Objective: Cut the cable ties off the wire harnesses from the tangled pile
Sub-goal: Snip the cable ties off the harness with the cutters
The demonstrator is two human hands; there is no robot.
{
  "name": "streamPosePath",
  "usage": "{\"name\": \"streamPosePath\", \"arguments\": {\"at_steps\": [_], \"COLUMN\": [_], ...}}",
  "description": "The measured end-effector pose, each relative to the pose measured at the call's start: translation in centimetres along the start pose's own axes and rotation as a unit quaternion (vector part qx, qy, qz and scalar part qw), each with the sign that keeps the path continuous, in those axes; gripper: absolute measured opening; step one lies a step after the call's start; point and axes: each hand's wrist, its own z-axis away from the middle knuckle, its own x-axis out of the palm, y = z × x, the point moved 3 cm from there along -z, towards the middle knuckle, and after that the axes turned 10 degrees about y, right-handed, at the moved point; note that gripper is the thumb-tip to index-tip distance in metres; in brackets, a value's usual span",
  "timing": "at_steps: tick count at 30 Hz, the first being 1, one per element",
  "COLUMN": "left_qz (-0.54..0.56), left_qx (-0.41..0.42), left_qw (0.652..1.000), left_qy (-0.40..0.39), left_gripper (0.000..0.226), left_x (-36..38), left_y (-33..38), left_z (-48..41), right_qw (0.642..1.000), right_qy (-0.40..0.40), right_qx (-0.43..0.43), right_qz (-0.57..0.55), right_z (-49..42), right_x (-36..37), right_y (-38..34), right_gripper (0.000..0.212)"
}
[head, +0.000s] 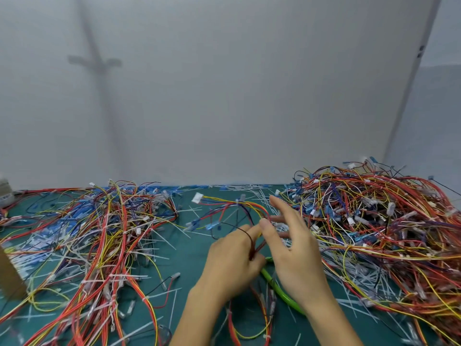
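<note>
1. No legible text, numbers or brand marks anywhere in view.
2. Pale container point(3, 193) at the 9 o'clock edge: has a label band, but the print is too blurred to read.
3. White connector point(197, 198) near centre, slightly toward 9 o'clock: any marking is too small to tell.

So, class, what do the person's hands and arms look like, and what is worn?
The left hand and right hand are bare: no gloves, rings or watch show. Both forearms are uncovered to the picture's edge, no sleeve in view.
</note>
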Motion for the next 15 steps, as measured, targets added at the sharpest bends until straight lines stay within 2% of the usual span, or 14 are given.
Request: {"name": "streamPosePath", "arguments": {"at_steps": [3, 7, 9, 11, 13, 15], "left_qz": [-0.053, -0.060, 0.016, 0.145, 0.279, 0.367], "left_qx": [0.048, 0.072, 0.030, -0.039, -0.116, -0.168], "left_qw": [0.997, 0.995, 0.998, 0.988, 0.953, 0.914], "left_qy": [-0.024, -0.046, -0.050, -0.044, -0.020, 0.024], "left_gripper": [0.040, 0.040, 0.030, 0.020, 0.019, 0.022], "left_x": [1.0, 1.4, 1.1, 0.4, -0.8, -1.8], "left_y": [-0.2, -0.5, -0.8, -1.0, -1.3, -1.4], "left_z": [0.3, 0.4, 0.2, 0.0, -0.2, -0.5], "right_qw": [0.999, 0.999, 0.998, 0.990, 0.976, 0.960], "right_qy": [-0.005, -0.006, -0.010, 0.002, 0.018, 0.013], "right_qx": [0.032, 0.033, 0.064, 0.108, 0.151, 0.189], "right_qz": [0.027, 0.020, -0.019, -0.089, -0.154, -0.208], "right_z": [-0.2, -0.5, -0.6, -0.7, -0.8, -0.7], "right_x": [0.2, 0.1, 0.2, 0.1, -0.3, -0.3], "right_y": [1.1, 1.5, 1.9, 2.3, 2.7, 2.8], "right_gripper": [0.040, 0.019, 0.013, 0.014, 0.013, 0.010]}}
